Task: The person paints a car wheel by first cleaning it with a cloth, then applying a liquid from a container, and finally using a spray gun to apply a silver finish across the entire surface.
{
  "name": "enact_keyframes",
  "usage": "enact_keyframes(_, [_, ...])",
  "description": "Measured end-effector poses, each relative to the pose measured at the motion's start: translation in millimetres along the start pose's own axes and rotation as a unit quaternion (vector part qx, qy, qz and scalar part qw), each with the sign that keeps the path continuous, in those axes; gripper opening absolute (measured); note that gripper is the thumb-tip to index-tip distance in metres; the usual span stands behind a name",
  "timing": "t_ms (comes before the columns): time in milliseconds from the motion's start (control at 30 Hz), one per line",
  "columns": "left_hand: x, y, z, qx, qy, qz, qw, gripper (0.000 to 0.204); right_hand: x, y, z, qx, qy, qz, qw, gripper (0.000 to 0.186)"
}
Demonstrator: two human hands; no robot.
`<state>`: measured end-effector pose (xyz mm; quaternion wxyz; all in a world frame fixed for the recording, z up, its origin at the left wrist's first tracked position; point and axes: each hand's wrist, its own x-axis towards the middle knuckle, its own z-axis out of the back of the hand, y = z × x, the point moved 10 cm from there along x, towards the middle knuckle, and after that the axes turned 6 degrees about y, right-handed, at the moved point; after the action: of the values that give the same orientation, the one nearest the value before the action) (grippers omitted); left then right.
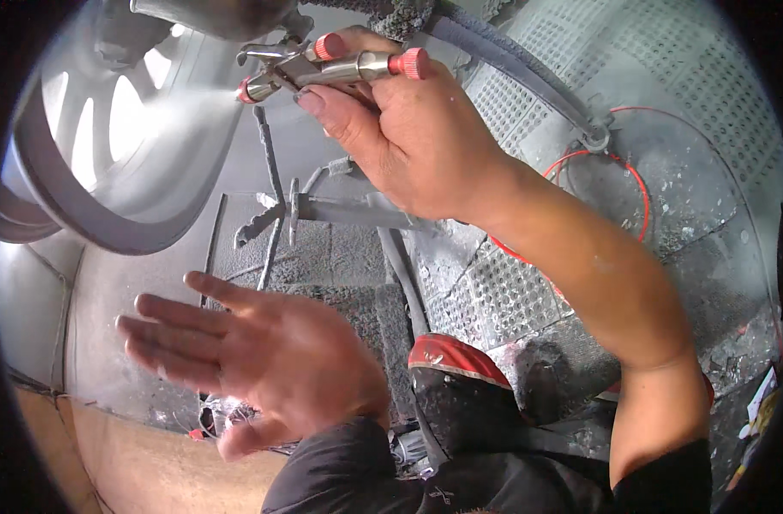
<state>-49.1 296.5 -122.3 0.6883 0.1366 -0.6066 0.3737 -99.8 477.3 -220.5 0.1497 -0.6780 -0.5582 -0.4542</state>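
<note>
My right hand (413, 141) is closed on a silver spray gun (353, 67) with red knobs, raised at the upper middle. A pale mist streams leftward from its nozzle (244, 91) toward a grey wheel rim (151, 229) at the upper left, whose spokes show white light between them. My left hand (263, 343) is lower left, palm up with fingers spread, holding nothing, below and apart from the rim.
A dust-coated metal stand (323, 208) stands behind the hands. A red hose (644, 193) loops on the grimy studded floor (713, 68) at the right. A red-and-black shoe (460, 364) shows below, and a tan panel (126, 454) lies at the lower left.
</note>
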Motion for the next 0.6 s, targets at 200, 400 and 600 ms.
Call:
enact_keyframes(200, [8, 58, 156, 0.235, -0.054, 0.064, 0.968, 0.065, -3, 2, -17, 0.002, 0.023, -0.032, 0.999, 0.020])
enact_keyframes(400, [-2, 42, 95, 0.089, -0.188, 0.070, 0.976, 0.071, -1, 4, -8, 0.003, 0.023, -0.032, 0.999, 0.022])
enact_keyframes(600, [15, -14, 59, -0.017, 0.037, -0.051, 0.998, 0.086, 0, 11, -11, 0.021, -0.004, 0.010, 1.000, 0.022])
